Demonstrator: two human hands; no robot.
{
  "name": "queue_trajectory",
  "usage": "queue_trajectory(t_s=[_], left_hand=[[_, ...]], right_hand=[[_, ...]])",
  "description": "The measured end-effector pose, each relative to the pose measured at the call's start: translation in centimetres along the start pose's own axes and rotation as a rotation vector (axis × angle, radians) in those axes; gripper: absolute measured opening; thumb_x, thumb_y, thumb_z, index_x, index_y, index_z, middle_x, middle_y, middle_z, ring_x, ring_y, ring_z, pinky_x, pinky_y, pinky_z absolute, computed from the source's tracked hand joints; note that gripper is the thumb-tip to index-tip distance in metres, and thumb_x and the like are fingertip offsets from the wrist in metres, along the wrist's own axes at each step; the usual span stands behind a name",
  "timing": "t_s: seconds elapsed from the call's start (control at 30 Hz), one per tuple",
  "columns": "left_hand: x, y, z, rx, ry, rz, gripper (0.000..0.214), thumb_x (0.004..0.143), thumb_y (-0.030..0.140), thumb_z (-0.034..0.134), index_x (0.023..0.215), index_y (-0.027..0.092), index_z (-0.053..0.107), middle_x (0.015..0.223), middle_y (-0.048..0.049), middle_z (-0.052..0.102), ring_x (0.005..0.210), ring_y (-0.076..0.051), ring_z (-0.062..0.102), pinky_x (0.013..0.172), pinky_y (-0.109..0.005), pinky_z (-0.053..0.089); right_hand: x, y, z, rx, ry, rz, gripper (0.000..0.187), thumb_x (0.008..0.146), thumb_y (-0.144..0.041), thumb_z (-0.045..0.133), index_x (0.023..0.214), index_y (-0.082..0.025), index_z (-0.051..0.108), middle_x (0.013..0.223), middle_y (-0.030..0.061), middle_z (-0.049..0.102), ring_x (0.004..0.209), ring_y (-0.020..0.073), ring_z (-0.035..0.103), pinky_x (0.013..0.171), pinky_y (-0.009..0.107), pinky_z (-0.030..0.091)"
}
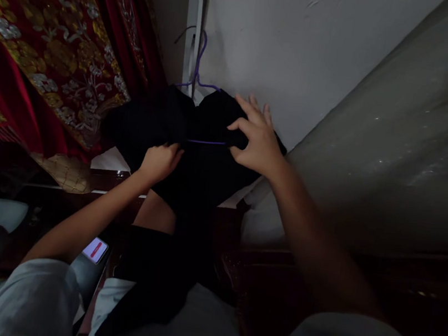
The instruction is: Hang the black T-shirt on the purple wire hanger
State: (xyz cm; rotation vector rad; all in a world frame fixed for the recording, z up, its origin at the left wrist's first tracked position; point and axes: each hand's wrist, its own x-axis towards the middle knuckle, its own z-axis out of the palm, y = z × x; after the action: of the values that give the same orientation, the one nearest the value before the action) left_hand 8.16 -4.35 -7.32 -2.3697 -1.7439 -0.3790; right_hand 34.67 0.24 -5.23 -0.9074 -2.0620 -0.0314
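A black garment [202,173] hangs on a thin purple wire hanger [199,66], whose hook catches on a pale upright bar. The hanger's lower wire shows as a short purple line across the garment's open front. My left hand [161,163] pinches the garment's front edge, just below the left end of that wire. Higher up on the right, my right hand [256,136] lies over the garment's shoulder with its fingers spread and the thumb apart. The dark cloth hides the garment's folds and exact cut.
Red cloth [77,50] with gold and silver embroidery hangs at left. A large plastic-wrapped bulk [369,156] leans at right against the pale wall [294,38]. A lit phone [96,250] is at lower left, near a pale green plastic-looking seat [2,213].
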Motion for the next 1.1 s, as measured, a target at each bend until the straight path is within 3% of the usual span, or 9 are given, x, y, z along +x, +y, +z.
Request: queue_trajectory(t_s=[0.1, 0.2, 0.37, 0.43, 0.47, 0.53, 0.6, 0.9, 1.1], left_hand=[[-1.2, -0.3, 0.7, -0.11, 0.005, 0.033, 0.035, 0.105, 0.043, 0.048, 0.096, 0.017, 0.07, 0.08, -0.0095, 0.069, 0.071, -0.025, 0.067, 0.063, -0.031, 0.04], [-3.2, 0.8, 2.3, -0.351, 0.053, 0.015, 0.031, 0.095, 0.034, 0.062, 0.069, 0.019, 0.057, 0.062, -0.0015, 0.056, 0.061, -0.019, 0.056, 0.061, -0.029, 0.033], [-6.4, 5.0, 5.8, -0.897, 0.384, -0.088, 0.024, 0.088, 0.022, 0.065, 0.073, 0.02, 0.047, 0.069, 0.003, 0.051, 0.068, -0.013, 0.052, 0.068, -0.026, 0.039], [-7.4, 6.6, 7.1, -1.094, 0.526, -0.195, 0.016, 0.086, 0.02, 0.069, 0.094, 0.02, 0.055, 0.089, -0.0004, 0.06, 0.081, -0.014, 0.059, 0.073, -0.025, 0.046], [-7.8, 7.2, 7.6, -1.198, 0.567, -0.246, 0.03, 0.085, 0.02, 0.071, 0.11, 0.021, 0.056, 0.099, -0.0025, 0.062, 0.087, -0.015, 0.062, 0.075, -0.025, 0.049], [-8.5, 7.7, 8.6, -1.397, 0.583, -0.304, 0.062, 0.086, 0.02, 0.073, 0.14, 0.026, 0.042, 0.11, -0.0055, 0.064, 0.095, -0.016, 0.067, 0.083, -0.027, 0.055], [-9.0, 7.6, 9.2, -1.518, 0.553, -0.309, 0.076, 0.087, 0.021, 0.073, 0.15, 0.027, 0.031, 0.107, -0.0049, 0.067, 0.097, -0.016, 0.071, 0.09, -0.029, 0.057], [-9.3, 6.3, 8.0, -1.589, 0.356, -0.41, 0.059, 0.085, 0.017, 0.07, 0.139, 0.022, 0.046, 0.093, -0.0041, 0.075, 0.085, -0.017, 0.076, 0.082, -0.029, 0.061], [-9.3, 6.4, 7.2, -1.434, 0.439, -0.443, 0.027, 0.079, 0.018, 0.074, 0.103, 0.018, 0.063, 0.077, 0.0011, 0.066, 0.07, -0.012, 0.069, 0.068, -0.022, 0.056]], right_hand=[[0.2, -1.6, -0.1, 0.259, -0.004, 0.033, 0.02, 0.076, -0.027, 0.076, 0.092, -0.021, 0.066, 0.162, 0.0074, 0.047, 0.157, 0.039, 0.03, 0.127, 0.069, 0.013], [0.0, -5.6, 0.0, 0.713, 0.013, 0.089, 0.029, 0.083, -0.04, 0.074, 0.107, -0.024, 0.07, 0.152, 0.0058, 0.058, 0.152, 0.0324, 0.041, 0.125, 0.061, 0.03], [-4.5, -12.0, 3.5, 1.184, 0.312, 0.356, 0.024, 0.082, -0.042, 0.074, 0.098, -0.024, 0.073, 0.116, 0.0062, 0.075, 0.12, 0.0257, 0.068, 0.105, 0.045, 0.054], [-7.2, -12.7, 6.2, 1.166, 0.482, 0.61, 0.019, 0.081, -0.04, 0.074, 0.088, -0.023, 0.072, 0.087, 0.0034, 0.073, 0.086, 0.0183, 0.07, 0.083, 0.034, 0.057], [-8.5, -12.7, 7.5, 1.109, 0.475, 0.754, 0.02, 0.079, -0.041, 0.074, 0.084, -0.022, 0.071, 0.076, 0.0016, 0.068, 0.073, 0.0154, 0.065, 0.072, 0.03, 0.054], [-10.4, -12.2, 9.8, 1.008, 0.301, 0.913, 0.028, 0.075, -0.045, 0.078, 0.083, -0.02, 0.069, 0.071, 0.0007, 0.065, 0.066, 0.0138, 0.059, 0.063, 0.027, 0.048], [-11.2, -11.6, 11.2, 0.936, 0.136, 0.912, 0.034, 0.072, -0.048, 0.08, 0.084, -0.019, 0.068, 0.075, 0.0022, 0.067, 0.07, 0.0156, 0.06, 0.064, 0.028, 0.047], [-11.7, -12.4, 12.2, 0.603, 0.097, 0.823, 0.026, 0.091, -0.048, 0.061, 0.088, -0.021, 0.061, 0.078, 0.0044, 0.067, 0.072, 0.0193, 0.063, 0.07, 0.032, 0.047], [-11.8, -12.5, 11.8, 0.658, 0.094, 0.814, 0.022, 0.095, -0.045, 0.057, 0.094, -0.023, 0.059, 0.076, 0.0029, 0.067, 0.068, 0.0186, 0.064, 0.065, 0.03, 0.047]])
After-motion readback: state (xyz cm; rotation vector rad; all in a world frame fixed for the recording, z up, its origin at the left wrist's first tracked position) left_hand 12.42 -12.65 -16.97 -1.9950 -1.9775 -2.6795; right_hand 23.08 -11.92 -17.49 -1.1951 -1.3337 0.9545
